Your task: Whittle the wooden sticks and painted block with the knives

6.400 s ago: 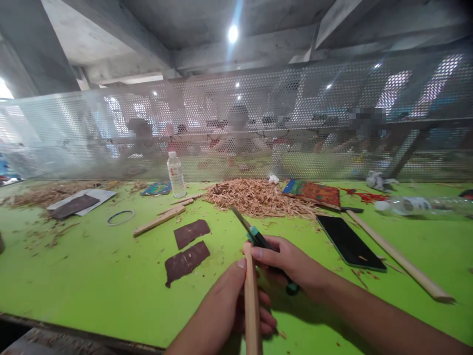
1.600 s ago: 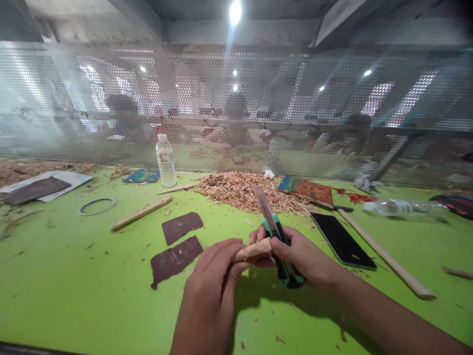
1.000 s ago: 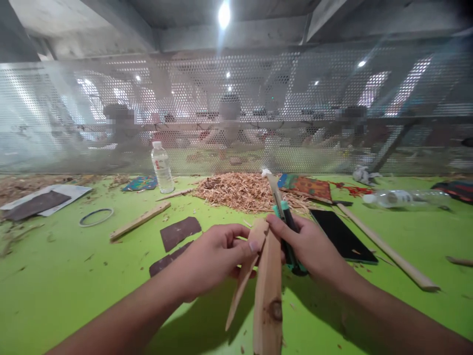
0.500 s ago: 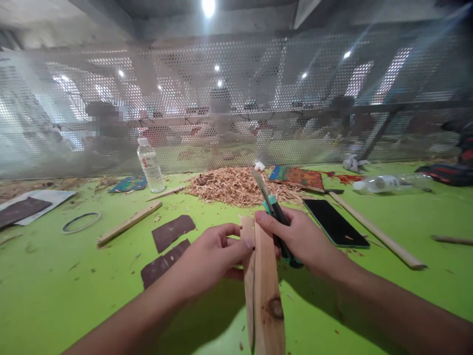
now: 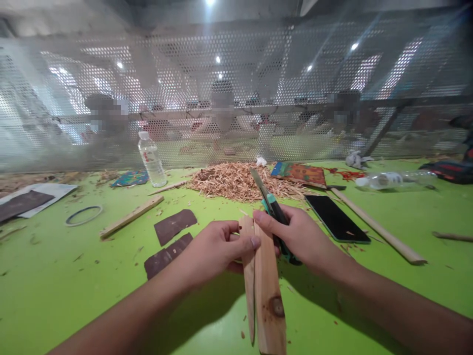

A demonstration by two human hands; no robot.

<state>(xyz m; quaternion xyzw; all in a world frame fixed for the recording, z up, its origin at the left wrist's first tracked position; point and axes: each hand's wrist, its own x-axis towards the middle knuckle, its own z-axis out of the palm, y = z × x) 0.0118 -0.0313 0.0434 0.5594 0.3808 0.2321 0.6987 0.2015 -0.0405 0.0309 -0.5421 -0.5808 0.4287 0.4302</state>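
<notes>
My left hand (image 5: pixel 218 249) pinches the far end of a thin wood sliver (image 5: pixel 248 276) between thumb and fingers. Beside it runs a wider wooden stick (image 5: pixel 269 296) with a dark knot, pointing toward me. My right hand (image 5: pixel 301 239) presses its thumb on the top of that stick and grips a teal-and-black utility knife (image 5: pixel 273 213), blade extended and pointing away toward the shavings. Both hands hover just above the green table (image 5: pixel 74 281).
A pile of wood shavings (image 5: pixel 240 181) lies ahead. Two brown sandpaper pieces (image 5: pixel 173 227) and a wooden strip (image 5: pixel 131 217) lie left, with a water bottle (image 5: pixel 150 159) and a ring (image 5: pixel 83 215). A black phone (image 5: pixel 336 217) and long dowel (image 5: pixel 373 227) lie right. A perforated screen stands behind.
The sliver has been pulled off the stick and now lies close alongside it. My hands stay together; the view has shifted slightly.
</notes>
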